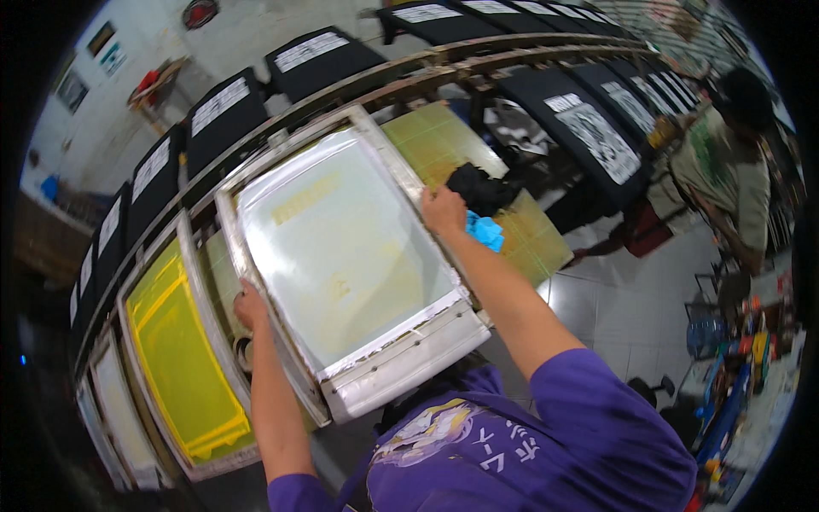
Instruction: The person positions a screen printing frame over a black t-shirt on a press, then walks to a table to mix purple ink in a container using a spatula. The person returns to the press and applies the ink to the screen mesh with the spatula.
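Between my hands is a large silk-screen frame (341, 256) with a pale, almost white mesh, faint yellow marks on it and silvery tape along its edges. My left hand (250, 305) is closed on its left rail. Farther up, my right hand (445, 212) has its fingers curled round the right rail. The frame lies tilted over a wooden-edged bench, its near end close to my body. Beside my right hand are a crumpled black cloth (479, 189) and a bright blue cloth (485, 230), on a yellowish platen (533, 243).
Left of the frame stands a yellow-mesh screen (183, 350), with a paler screen (124, 410) beyond. Black shirts with white prints (589, 132) lie on platens along the long rack (409, 64). At right, another person (721, 171) leans near the shirts; a cluttered table (751, 401) stands behind.
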Tool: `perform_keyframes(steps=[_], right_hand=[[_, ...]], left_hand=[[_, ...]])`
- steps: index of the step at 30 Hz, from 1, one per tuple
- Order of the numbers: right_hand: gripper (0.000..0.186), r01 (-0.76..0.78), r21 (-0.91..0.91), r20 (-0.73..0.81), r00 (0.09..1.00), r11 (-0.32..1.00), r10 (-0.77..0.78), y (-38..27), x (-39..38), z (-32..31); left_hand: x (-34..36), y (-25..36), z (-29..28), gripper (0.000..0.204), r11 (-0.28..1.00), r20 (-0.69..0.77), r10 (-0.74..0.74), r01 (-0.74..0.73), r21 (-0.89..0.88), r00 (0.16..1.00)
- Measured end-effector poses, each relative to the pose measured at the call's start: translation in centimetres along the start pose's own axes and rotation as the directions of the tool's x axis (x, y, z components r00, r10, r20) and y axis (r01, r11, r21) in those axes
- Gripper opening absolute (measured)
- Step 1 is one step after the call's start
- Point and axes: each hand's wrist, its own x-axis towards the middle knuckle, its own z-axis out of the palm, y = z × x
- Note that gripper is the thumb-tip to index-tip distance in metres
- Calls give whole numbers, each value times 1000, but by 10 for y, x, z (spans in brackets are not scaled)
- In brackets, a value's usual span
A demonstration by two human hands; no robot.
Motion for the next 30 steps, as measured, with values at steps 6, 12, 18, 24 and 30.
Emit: perform_keyframes(steps=[6, 12, 18, 24, 30], right_hand=[[53, 26, -52, 19, 1000, 998, -25, 0, 2, 1], [54, 48, -49, 29, 998, 998, -47, 2, 0, -1], [47, 143, -18, 19, 990, 990, -143, 2, 1, 1], [50, 145, -45, 34, 989, 988, -143, 12, 10, 7], [57, 120, -65, 96, 989, 991, -114, 3, 5, 3]], left_hand=[[0, -3, 4, 72, 1000, -23, 10, -9, 16, 1000], [-19, 15, -14, 69, 1000, -43, 18, -19, -21, 999], [-24, 16, -21, 66, 1000, -44, 2, -3, -27, 999], [-30, 23, -25, 62, 998, -47, 17, -20, -63, 999], [-27, 18, -29, 63, 998, -11, -2, 1, -66, 1000]])
